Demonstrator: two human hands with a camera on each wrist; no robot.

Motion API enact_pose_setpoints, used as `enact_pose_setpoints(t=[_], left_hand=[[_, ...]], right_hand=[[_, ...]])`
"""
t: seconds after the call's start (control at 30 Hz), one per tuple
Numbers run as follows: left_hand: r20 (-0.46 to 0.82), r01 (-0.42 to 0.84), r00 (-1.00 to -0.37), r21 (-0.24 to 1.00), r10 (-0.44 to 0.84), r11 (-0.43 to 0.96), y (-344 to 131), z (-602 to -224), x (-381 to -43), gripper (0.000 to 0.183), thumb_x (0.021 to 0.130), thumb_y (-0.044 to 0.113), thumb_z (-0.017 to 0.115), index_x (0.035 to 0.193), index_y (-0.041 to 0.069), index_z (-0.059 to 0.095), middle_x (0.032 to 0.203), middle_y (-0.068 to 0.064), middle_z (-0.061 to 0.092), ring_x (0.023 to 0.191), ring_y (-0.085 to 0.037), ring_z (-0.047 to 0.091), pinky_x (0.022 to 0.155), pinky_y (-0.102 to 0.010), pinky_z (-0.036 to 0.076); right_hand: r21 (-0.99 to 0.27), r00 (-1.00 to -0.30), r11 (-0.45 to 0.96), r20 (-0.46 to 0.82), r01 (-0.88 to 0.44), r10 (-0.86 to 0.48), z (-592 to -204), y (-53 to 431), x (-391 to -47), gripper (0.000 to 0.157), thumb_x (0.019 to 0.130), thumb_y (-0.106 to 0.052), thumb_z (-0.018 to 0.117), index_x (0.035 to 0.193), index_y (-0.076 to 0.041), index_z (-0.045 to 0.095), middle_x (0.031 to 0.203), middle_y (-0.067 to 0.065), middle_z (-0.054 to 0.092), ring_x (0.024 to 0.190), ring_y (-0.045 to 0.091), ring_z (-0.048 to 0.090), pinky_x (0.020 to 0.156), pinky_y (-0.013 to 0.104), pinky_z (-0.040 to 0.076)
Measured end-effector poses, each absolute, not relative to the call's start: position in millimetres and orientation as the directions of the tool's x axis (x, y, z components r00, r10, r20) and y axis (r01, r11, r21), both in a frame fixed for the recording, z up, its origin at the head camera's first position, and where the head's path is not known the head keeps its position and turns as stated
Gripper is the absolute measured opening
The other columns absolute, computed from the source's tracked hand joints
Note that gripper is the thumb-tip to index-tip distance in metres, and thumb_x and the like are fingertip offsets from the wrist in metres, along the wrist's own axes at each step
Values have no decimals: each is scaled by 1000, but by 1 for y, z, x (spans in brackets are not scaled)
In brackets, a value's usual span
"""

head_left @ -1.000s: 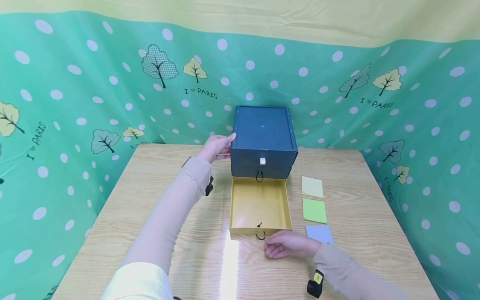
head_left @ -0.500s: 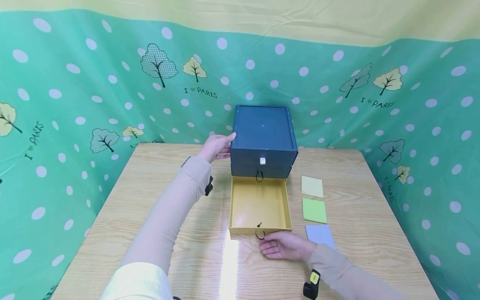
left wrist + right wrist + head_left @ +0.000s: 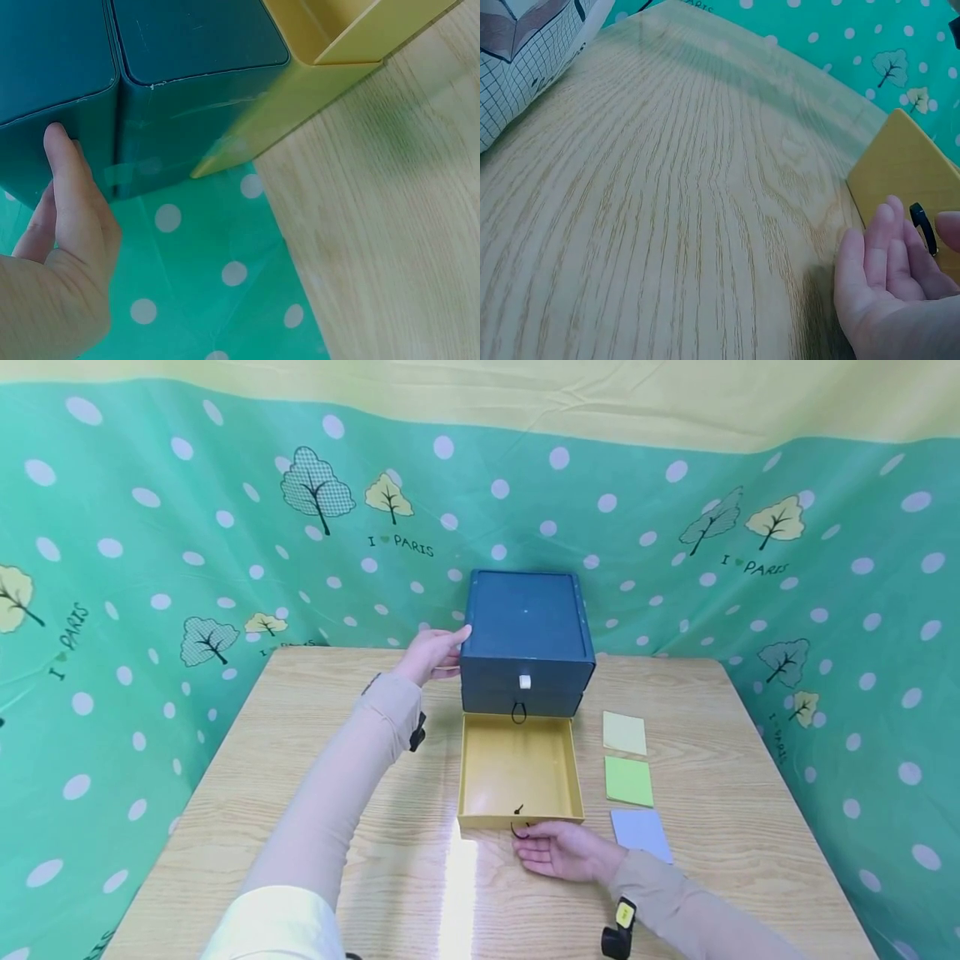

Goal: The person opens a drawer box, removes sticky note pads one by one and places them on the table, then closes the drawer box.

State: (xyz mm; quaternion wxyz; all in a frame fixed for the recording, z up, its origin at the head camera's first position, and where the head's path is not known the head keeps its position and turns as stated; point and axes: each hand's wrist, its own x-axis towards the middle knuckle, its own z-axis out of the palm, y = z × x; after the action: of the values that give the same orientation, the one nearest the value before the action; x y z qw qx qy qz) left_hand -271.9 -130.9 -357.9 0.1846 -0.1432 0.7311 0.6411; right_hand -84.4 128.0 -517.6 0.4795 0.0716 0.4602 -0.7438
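A dark blue drawer box [image 3: 528, 614] stands at the back of the table, its lower yellow drawer [image 3: 517, 760] pulled out. My left hand [image 3: 433, 653] rests against the box's left side, fingers extended, as the left wrist view shows with the thumb on the blue wall [image 3: 45, 161]. At the drawer's front, my right hand [image 3: 562, 850] is palm up beside the black loop handle [image 3: 923, 229]. In the right wrist view the loop lies between the thumb and the loosely bent fingers [image 3: 877, 251]; no pinch on it shows.
Right of the drawer lie three paper pads: pale yellow [image 3: 624, 732], green [image 3: 629, 782] and blue [image 3: 642, 834]. The upper drawer is closed and has a white knob [image 3: 525, 682]. A green dotted curtain [image 3: 360, 585] hangs around the wooden table [image 3: 315, 718].
My right hand has moved slightly left to the loop handle, its fingers opening a little. The left hand, box and drawer stay where they were.
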Motion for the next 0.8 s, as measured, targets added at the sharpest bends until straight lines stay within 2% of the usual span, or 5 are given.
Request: enact_pose_setpoints(t=[0.43,0.8], left_hand=[[-454,-448,-890,885,27,127,-131,-357,-270,65,91,42,61,140,5,41,126,-18,55,110,-26,59,97,-37,50],[-465,-458,-885,873,0,168,-130,-356,-272,64,90,44,60,139,6,44,125,-16,58,113,-27,58,93,-36,53]], right_hand=[[-593,-541,-154,-557,790,-630,-517,124,-82,16,96,-10,51,98,-11,66,95,1,69,91,10,64,96,29,50],[-651,-613,-150,-576,744,-541,-514,117,-78,17,96,-6,48,97,-9,65,90,0,70,86,10,64,92,29,52]])
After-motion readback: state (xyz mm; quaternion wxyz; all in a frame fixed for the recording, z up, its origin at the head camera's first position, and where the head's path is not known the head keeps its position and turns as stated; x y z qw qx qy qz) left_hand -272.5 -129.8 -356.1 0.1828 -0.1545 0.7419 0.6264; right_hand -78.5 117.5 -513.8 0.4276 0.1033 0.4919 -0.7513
